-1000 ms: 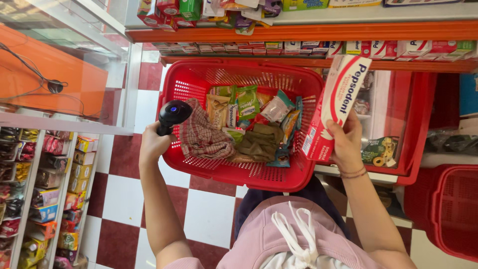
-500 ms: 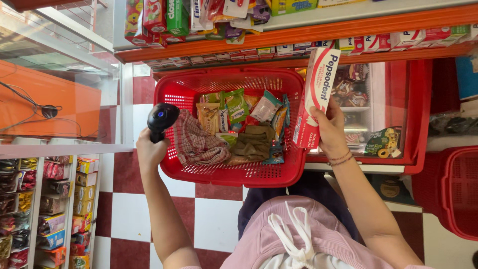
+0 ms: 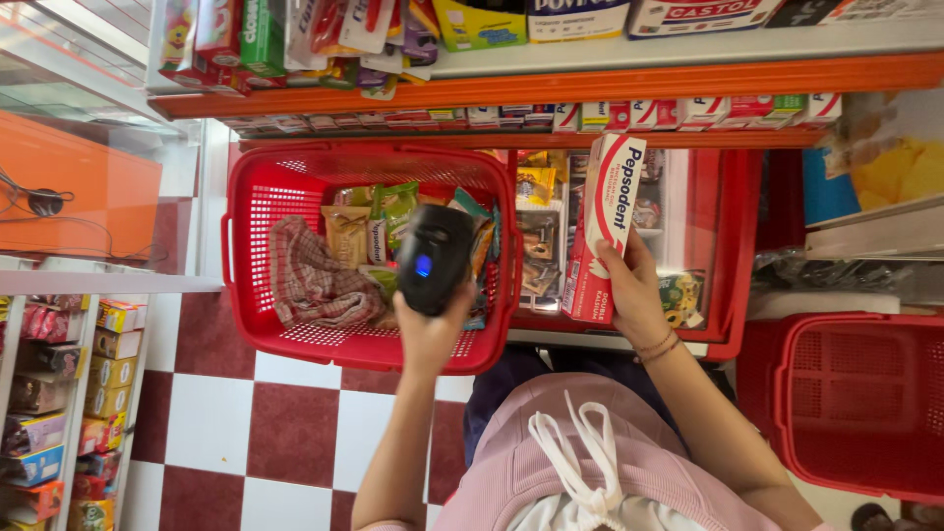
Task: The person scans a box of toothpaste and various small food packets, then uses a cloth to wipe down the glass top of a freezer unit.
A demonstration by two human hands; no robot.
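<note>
My left hand (image 3: 425,334) grips a black handheld scanner (image 3: 433,258) with a small blue light, held over the right part of a red plastic basket (image 3: 258,315). The basket holds a checked cloth (image 3: 315,280) and several snack packets (image 3: 379,221). My right hand (image 3: 634,295) holds a long red-and-white toothpaste box (image 3: 602,228) upright, just right of the basket and in front of a red shelf unit.
An orange-edged shelf (image 3: 590,84) stocked with boxed goods runs across the top. A second red basket (image 3: 855,398) sits at the lower right. Shelves of packets (image 3: 59,413) line the lower left. The floor is red-and-white checked tile (image 3: 265,433).
My left hand has swung the scanner rightwards from the basket's left rim to over its right side, toward the box. The toothpaste box stays roughly where it was.
</note>
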